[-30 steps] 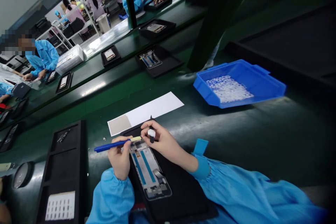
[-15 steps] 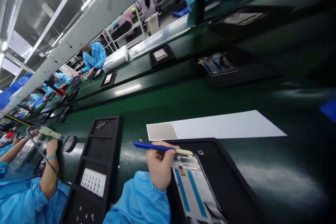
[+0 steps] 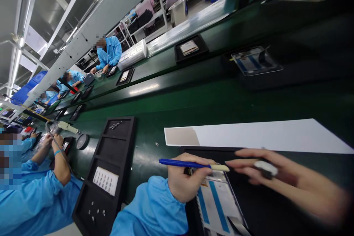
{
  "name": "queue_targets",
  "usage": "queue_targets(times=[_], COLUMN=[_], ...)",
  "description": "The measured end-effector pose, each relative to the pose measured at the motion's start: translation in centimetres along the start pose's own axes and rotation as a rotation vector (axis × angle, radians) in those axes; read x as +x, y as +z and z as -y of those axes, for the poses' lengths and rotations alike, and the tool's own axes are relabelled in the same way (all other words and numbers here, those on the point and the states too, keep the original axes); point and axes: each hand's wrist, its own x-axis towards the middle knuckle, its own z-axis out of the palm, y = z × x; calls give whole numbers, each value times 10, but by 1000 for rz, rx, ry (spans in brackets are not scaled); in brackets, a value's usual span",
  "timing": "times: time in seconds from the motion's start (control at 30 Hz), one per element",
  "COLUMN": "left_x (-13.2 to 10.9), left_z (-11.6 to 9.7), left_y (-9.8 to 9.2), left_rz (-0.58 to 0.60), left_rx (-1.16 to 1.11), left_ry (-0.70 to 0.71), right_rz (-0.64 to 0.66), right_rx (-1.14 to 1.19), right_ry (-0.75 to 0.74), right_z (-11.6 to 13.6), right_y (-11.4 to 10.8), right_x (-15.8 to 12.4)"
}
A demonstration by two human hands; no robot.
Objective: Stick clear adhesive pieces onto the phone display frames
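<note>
My left hand (image 3: 186,180) is closed round a blue pen-like tool (image 3: 182,163) with a cream tip pointing right. It rests at the top of a phone frame (image 3: 218,202) with two blue strips, which lies in a black tray (image 3: 243,180). Reaching in from the right is my right hand (image 3: 284,180), slightly blurred. A small white and dark object (image 3: 266,169) is held in its fingers, just right of the tool's tip. Beyond the tray lies a long white sheet (image 3: 249,135) with a beige end.
To the left stands a compartmented black tray (image 3: 125,155) with a white card (image 3: 106,180) and small parts. A round dark dish (image 3: 82,141) sits farther left, near a person's hands. More trays with devices line the green bench (image 3: 149,107), with people in blue farther off.
My right hand has come into view from the right with the small object. The view has shifted, so the trays and the bench appear moved. My left hand still holds the blue tool.
</note>
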Motion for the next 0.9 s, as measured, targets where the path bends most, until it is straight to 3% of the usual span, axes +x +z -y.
queue_targets(times=[0.1, 0.37, 0.6, 0.7, 0.8, 0.9], left_x=[1, 4, 3, 7, 12, 18], left_z=[-3, -11, -6, -3, 1, 4], left_y=[-3, -6, -1, -5, -14, -22], left_rz=[36, 91, -38, -51, -79, -24], left_rx=[4, 92, 59, 72, 178, 271], left_ry=[28, 39, 59, 75, 5, -122], right_rz=[206, 173, 45, 75, 35, -25], right_rx=[232, 325, 223, 138, -78, -391], right_ry=[203, 129, -60, -165, -337, -502], right_z=[10, 8, 21, 24, 21, 15], right_y=[14, 16, 24, 21, 11, 6], right_x=[2, 3, -10, -9, -4, 1])
